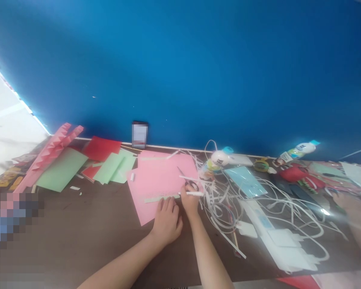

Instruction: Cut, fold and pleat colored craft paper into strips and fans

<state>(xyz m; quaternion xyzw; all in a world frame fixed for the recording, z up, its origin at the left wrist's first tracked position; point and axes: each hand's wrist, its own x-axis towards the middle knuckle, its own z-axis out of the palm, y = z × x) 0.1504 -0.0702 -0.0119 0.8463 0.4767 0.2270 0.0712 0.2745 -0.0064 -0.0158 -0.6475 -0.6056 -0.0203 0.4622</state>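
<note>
Right hand [190, 204] holding pen [195, 194]; brown table [93, 228], blue wall [180, 72].

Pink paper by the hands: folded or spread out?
Spread out: the pink paper lies broad and flat on the table, with the left hand over its near edge.

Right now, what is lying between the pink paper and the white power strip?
In the head view, a tangle of white cables lies between the pink paper and the power strip, with a small white block near the strip.
</note>
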